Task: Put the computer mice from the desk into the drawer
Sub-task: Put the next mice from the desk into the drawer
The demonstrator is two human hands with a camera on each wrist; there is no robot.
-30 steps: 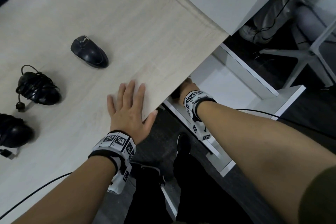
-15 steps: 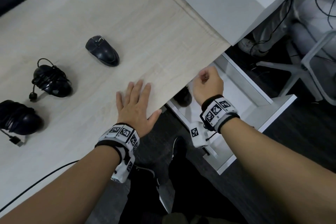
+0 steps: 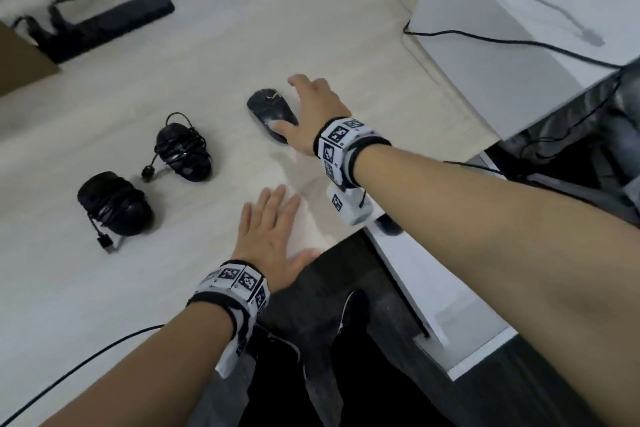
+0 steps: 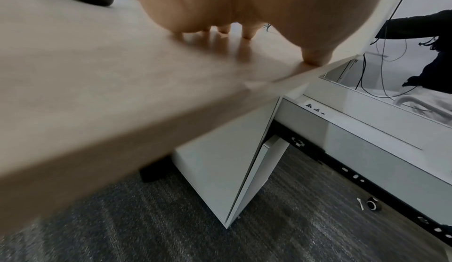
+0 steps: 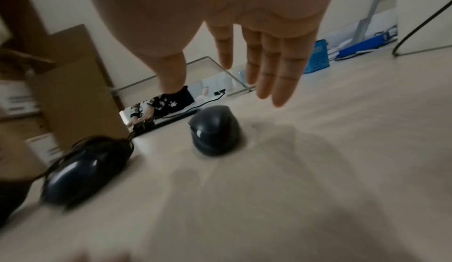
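the step in hand is judged to be the pickup of the cordless black mouse (image 3: 272, 113), which lies on the desk (image 3: 207, 55) at about 12 o'clock from the left hand (image 3: 273, 239). the right hand (image 3: 311, 114) is held above and just to the 3 o'clock side of it, fingers straight and slightly apart, thumb spread toward the mouse's near end; in the right wrist view a gap shows between the fingertips (image 5: 276, 96) and the mouse, so nothing is gripped yet. the left hand is laid flat on the desk near its edge, fingers spread.

for a clean grasp, the palm is best lowered over the hump, with the thumb set on one flank and the ring and little fingers on the other, so the smooth shell cannot slip out. a straight lift is advised before the swing toward the drawer (image 3: 408, 274), which stands open at 4 o'clock below the desk edge, a dark rounded thing already in it, probably a mouse.

two cord-wrapped mice are left at 9 o'clock: the nearer wrapped mouse (image 3: 183, 149) and the farther wrapped mouse (image 3: 114, 203). their loose plugs are better gathered into the grip, lest they snag on the drawer wall.
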